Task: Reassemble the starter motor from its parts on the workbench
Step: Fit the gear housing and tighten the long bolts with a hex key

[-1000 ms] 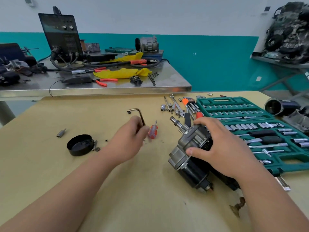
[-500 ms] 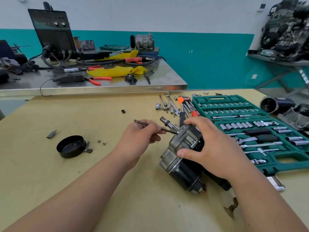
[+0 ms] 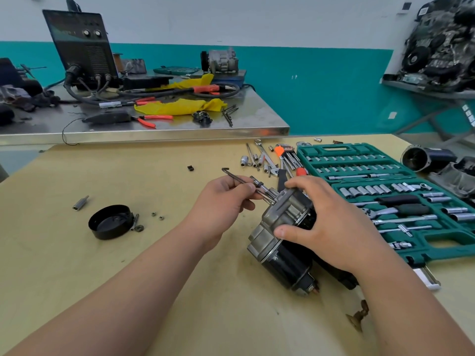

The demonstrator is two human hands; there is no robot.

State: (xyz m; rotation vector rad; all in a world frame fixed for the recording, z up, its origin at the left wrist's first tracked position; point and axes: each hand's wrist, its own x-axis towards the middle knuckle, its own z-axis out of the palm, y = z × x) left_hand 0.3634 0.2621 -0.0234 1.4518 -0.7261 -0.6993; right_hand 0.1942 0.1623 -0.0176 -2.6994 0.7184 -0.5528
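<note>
Head view: the starter motor [image 3: 281, 260] lies on the workbench [image 3: 128, 265], centre-right, close in front of the person. Its shaft [image 3: 260, 185] end points away and left; black body w/ terminal end faces the camera. The right hand [image 3: 331, 227] grips the grey housing from above, thumb pressed on the near side, fingers curled over the far edge. The left hand [image 3: 221, 201] pinches an L-shaped hex key [image 3: 232, 175] btwn thumb and curled fingers. Short bent end sticks out left; long end reaches the housing face beside the shaft. Can't tell if the tip sits in a bolt head.

Left of the hands: black round cap [image 3: 110, 222], open side up, w/ two nuts [image 3: 157, 216] near it and a driver bit [image 3: 80, 202] further left. To the right: open green socket set case [image 3: 331, 150]. A hex key set [image 3: 285, 156] w/ orange holder lies behind the motor among loose sockets. Another motor housing [image 3: 424, 159] sits at far right. Behind is a steel table [image 3: 231, 122] w/ welder [image 3: 82, 47], yellow cloth [image 3: 180, 106], orange-handled pliers [image 3: 151, 119].
</note>
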